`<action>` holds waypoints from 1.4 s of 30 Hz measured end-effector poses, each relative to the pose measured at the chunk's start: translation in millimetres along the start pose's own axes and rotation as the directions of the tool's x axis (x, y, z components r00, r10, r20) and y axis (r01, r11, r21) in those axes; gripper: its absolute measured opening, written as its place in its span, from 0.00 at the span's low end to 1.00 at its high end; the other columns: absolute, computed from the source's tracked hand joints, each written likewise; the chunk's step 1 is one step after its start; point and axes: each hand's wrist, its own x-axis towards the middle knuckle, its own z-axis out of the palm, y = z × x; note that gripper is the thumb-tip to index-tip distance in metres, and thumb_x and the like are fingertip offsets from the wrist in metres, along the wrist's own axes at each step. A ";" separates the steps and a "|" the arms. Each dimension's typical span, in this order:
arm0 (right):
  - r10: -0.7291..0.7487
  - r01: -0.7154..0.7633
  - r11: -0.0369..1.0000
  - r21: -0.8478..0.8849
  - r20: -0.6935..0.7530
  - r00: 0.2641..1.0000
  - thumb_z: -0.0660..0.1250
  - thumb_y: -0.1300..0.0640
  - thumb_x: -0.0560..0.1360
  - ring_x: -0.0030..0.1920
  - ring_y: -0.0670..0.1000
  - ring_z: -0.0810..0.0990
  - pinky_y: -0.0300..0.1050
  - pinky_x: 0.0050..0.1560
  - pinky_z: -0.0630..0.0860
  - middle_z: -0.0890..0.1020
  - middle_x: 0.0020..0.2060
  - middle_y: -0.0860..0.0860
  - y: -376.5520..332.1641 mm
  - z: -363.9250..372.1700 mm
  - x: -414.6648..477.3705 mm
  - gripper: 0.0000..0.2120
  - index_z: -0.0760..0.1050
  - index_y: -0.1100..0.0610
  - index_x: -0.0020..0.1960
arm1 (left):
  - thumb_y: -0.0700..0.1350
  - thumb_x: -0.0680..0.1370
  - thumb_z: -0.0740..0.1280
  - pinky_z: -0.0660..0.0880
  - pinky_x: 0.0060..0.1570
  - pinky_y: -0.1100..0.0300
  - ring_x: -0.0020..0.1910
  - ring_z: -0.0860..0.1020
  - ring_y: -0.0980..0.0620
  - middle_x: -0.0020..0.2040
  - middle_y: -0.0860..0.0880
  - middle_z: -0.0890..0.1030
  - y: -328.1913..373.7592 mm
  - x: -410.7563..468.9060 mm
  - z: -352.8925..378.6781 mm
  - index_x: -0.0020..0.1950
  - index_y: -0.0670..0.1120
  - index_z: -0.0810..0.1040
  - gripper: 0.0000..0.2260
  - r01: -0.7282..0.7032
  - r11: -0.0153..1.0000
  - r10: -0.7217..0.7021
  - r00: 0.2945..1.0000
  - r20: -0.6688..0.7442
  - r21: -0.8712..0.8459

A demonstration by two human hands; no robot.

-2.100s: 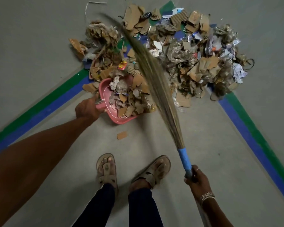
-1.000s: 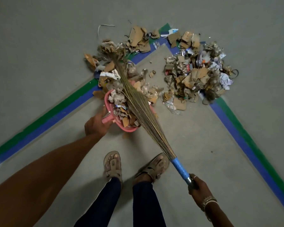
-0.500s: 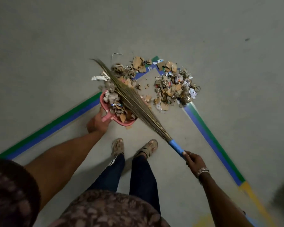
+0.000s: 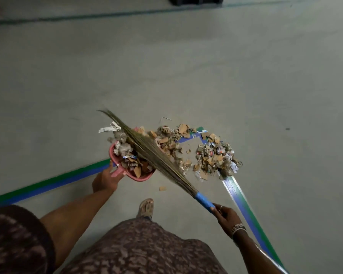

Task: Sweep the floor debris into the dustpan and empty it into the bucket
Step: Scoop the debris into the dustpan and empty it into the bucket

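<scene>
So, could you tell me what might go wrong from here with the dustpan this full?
The dustpan is heaped, and a white paper scrap overhangs its far rim; it may drop during the carry. The broom lies across the load, so pulling it away could flick pieces out.

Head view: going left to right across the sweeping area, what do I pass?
In order: left hand → dustpan → right debris pile. The broom is left out: it crosses the dustpan and the scraps beside it.
</scene>
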 end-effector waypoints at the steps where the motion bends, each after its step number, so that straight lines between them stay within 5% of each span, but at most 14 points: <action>1: -0.033 0.033 0.999 -0.024 0.014 0.999 0.62 0.35 0.77 0.29 0.41 0.75 0.42 0.33 0.71 0.75 0.25 0.41 -3.4 0.8 -1.3 0.17 0.81 0.41 0.59 | 0.71 0.70 0.69 0.75 0.56 0.48 0.62 0.77 0.37 0.65 0.41 0.79 -11.5 -9.6 -6.7 0.78 0.55 0.64 0.41 0.018 1.000 -0.018 1.000 -0.012 -0.005; 9: -0.263 0.286 0.940 -0.187 0.139 0.955 0.62 0.37 0.77 0.31 0.43 0.79 0.41 0.32 0.71 0.79 0.28 0.46 -47.9 28.8 1.8 0.16 0.81 0.41 0.59 | 0.69 0.71 0.70 0.75 0.50 0.50 0.57 0.79 0.36 0.61 0.39 0.81 -96.9 -94.0 -30.2 0.80 0.58 0.55 0.43 0.186 0.974 -0.208 0.962 -0.177 -0.132; 19: -0.442 0.552 0.779 -0.299 0.364 0.820 0.64 0.38 0.77 0.27 0.41 0.75 0.36 0.29 0.66 0.75 0.23 0.44 -151.3 116.1 -12.8 0.12 0.82 0.42 0.51 | 0.69 0.70 0.70 0.78 0.46 0.51 0.54 0.81 0.36 0.56 0.41 0.83 -258.3 -185.6 -83.1 0.77 0.62 0.59 0.39 0.372 0.883 -0.456 0.827 -0.330 -0.287; 25: -0.481 0.650 0.678 -0.344 0.461 0.746 0.60 0.31 0.74 0.31 0.44 0.79 0.41 0.32 0.73 0.81 0.30 0.48 -230.9 196.2 -32.9 0.16 0.80 0.39 0.44 | 0.66 0.70 0.72 0.77 0.51 0.48 0.57 0.79 0.35 0.59 0.39 0.81 -366.7 -220.6 -119.1 0.79 0.57 0.60 0.41 0.411 0.804 -0.567 0.747 -0.347 -0.429; 28: -0.521 0.696 0.646 -0.314 0.486 0.702 0.56 0.26 0.71 0.28 0.43 0.76 0.40 0.30 0.69 0.77 0.25 0.46 -265.0 247.5 -52.6 0.23 0.80 0.41 0.40 | 0.65 0.71 0.72 0.76 0.51 0.48 0.58 0.79 0.36 0.60 0.39 0.81 -428.0 -233.8 -142.4 0.79 0.56 0.61 0.40 0.417 0.779 -0.594 0.731 -0.337 -0.468; 32: -0.521 0.707 0.625 -0.331 0.497 0.694 0.62 0.31 0.74 0.27 0.42 0.75 0.39 0.31 0.68 0.75 0.24 0.44 -314.1 316.2 -103.4 0.14 0.80 0.37 0.39 | 0.62 0.72 0.72 0.76 0.50 0.51 0.56 0.80 0.37 0.58 0.40 0.82 -508.2 -249.1 -181.0 0.78 0.57 0.63 0.37 0.401 0.762 -0.604 0.724 -0.333 -0.509; 36: -0.546 0.746 0.595 -0.299 0.530 0.649 0.57 0.27 0.71 0.27 0.43 0.76 0.38 0.29 0.66 0.75 0.24 0.46 -347.7 375.2 -127.1 0.22 0.80 0.41 0.39 | 0.63 0.71 0.73 0.75 0.49 0.52 0.56 0.80 0.38 0.58 0.42 0.82 -581.8 -261.8 -211.0 0.79 0.59 0.61 0.39 0.461 0.736 -0.649 0.688 -0.325 -0.496; 42: -0.552 0.794 0.508 -0.335 0.581 0.598 0.68 0.42 0.77 0.28 0.41 0.75 0.35 0.30 0.65 0.75 0.24 0.40 -412.4 439.2 -173.4 0.07 0.78 0.40 0.40 | 0.65 0.69 0.73 0.78 0.50 0.50 0.55 0.81 0.38 0.58 0.43 0.82 -674.9 -251.5 -245.7 0.76 0.62 0.62 0.38 0.444 0.706 -0.680 0.644 -0.351 -0.552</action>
